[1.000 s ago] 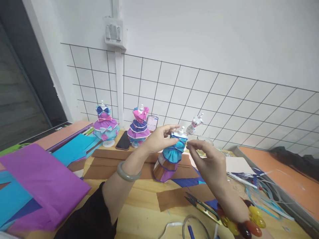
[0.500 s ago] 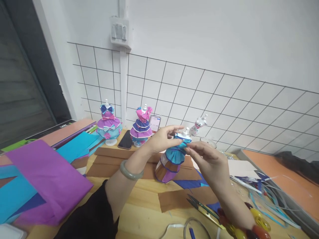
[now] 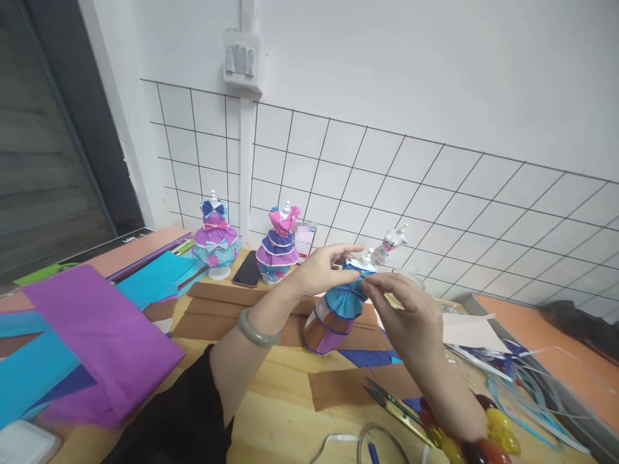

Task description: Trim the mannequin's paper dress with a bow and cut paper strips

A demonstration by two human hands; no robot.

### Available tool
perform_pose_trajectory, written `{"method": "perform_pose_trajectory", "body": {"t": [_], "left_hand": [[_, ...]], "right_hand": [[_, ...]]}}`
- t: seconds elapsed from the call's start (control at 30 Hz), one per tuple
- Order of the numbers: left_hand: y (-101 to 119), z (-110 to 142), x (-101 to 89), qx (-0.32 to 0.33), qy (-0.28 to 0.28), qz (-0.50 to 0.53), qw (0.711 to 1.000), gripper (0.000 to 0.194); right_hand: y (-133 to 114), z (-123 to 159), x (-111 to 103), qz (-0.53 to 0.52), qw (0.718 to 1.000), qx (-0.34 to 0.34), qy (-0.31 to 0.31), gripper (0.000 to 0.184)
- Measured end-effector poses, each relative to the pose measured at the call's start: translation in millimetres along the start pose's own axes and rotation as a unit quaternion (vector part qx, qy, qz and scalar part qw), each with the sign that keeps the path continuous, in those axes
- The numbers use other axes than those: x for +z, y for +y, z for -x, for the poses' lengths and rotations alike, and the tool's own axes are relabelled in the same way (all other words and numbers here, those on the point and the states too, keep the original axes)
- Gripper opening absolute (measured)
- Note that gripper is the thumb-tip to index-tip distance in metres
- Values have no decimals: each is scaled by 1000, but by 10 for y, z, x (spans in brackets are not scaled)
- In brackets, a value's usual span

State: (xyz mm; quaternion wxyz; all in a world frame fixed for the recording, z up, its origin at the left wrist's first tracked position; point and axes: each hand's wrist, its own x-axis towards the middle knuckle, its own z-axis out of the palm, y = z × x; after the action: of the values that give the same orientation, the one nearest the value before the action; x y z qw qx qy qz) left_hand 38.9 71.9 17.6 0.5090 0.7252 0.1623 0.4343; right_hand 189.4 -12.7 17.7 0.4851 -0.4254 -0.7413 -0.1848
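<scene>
Left grip (image 3: 322, 270) grasping the dressed form (image 3: 329, 322), which stands on the bench (image 3: 275, 393) between the hands; right grip (image 3: 411, 306) pinched at its blue bodice (image 3: 345, 296), contents too small to tell. Probably adjusting; calls for steady, fine fingertips. Tight behind: white torso (image 3: 391, 242). Near side: brown strip (image 3: 341, 390), scissors (image 3: 394, 406).

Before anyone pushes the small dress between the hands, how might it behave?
The small dress might resist tipping, since its skirt flares toward the bottom. Its gathered blue ruffle looks thin, so it would probably crumple easily.
</scene>
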Motion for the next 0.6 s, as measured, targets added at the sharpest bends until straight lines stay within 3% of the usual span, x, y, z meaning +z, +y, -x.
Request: {"method": "perform_pose_trajectory", "body": {"t": [0.13, 0.47, 0.6], "left_hand": [[12, 6, 0, 1, 1, -6, 1000, 52], [14, 23, -9, 12, -10, -11, 1000, 51], [23, 28, -9, 15, -10, -22, 1000, 50]], "right_hand": [[19, -25, 26, 5, 1000, 2, 0, 10], [127, -64, -6, -131, 973, 180, -69, 11], [119, -72, -26, -103, 977, 172, -71, 16]]}}
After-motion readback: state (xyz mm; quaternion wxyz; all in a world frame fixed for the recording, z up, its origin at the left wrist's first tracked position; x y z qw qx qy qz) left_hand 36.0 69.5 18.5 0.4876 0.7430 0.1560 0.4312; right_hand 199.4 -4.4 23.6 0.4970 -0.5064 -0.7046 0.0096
